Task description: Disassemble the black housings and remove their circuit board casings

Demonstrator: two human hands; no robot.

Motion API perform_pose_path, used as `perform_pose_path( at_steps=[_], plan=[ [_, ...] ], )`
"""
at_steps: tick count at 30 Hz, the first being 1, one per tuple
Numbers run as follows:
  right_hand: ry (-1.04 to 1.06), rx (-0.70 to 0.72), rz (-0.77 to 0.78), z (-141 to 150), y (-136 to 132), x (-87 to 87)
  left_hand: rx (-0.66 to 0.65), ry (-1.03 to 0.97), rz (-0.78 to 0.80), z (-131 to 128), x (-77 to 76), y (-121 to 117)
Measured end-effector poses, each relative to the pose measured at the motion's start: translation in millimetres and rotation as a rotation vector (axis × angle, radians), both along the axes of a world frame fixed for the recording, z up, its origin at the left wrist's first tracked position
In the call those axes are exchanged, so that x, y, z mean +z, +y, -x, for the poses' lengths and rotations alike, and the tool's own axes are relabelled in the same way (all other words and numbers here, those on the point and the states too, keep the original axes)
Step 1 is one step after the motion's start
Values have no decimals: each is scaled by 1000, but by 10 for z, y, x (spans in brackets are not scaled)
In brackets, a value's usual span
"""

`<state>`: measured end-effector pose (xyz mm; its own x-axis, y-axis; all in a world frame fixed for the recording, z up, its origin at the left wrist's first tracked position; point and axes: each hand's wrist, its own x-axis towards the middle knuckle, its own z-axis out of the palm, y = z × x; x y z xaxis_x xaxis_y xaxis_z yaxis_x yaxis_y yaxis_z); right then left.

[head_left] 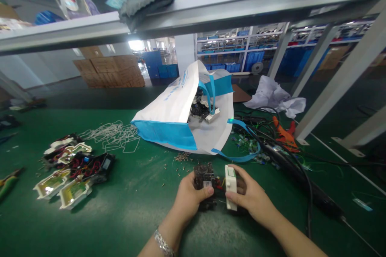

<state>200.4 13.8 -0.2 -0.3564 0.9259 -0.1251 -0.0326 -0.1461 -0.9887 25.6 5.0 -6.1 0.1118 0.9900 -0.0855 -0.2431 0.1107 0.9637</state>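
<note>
My left hand (188, 192) is closed round a black mechanical unit (205, 180) with a small pale label. Opposite it, my right hand (253, 194) grips a white plastic housing (230, 186) between thumb and fingers. The two parts are held a little apart above the green table, with thin red and yellow wires (221, 184) running between them. Just beyond my hands lies a small heap of screws (182, 156). Behind it a white and blue bag (169, 108) rests on its side, its mouth showing black and white parts (200, 108).
Opened units with white housings (75, 192) lie at left, beside tangled white wire strips (114, 134). Green-handled pliers (9, 184) sit at the left edge. A black corded electric screwdriver (301, 180), an orange clamp (285, 134) and crumpled white paper (274, 96) are at right. A shelf (211, 12) spans overhead.
</note>
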Motion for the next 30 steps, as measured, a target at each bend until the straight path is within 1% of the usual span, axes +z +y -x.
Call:
perform_pose_path(
  at_steps=[3,5,7,9,11,14,19,24,30],
  plan=[
    [59,-18,-23,-27,20,-29,-2,-72,13,43,13,19],
    [104,-80,-47,-67,42,-39,12,-111,24,67,28,27],
    [164,-152,-27,-124,63,-20,30,-139,24,100,53,35],
    [245,-191,21,-186,79,22,39,-165,19,142,85,45],
    [326,-191,64,-243,91,62,36,-190,20,185,113,54],
    [385,-159,111,-302,105,78,-13,-224,25,229,133,66],
    [409,-168,125,-342,120,50,-66,-247,34,253,105,90],
    [349,-161,81,-314,94,74,-114,-237,51,290,70,96],
    [253,-154,-37,-256,70,44,-72,-220,33,304,75,80]
  ],
)
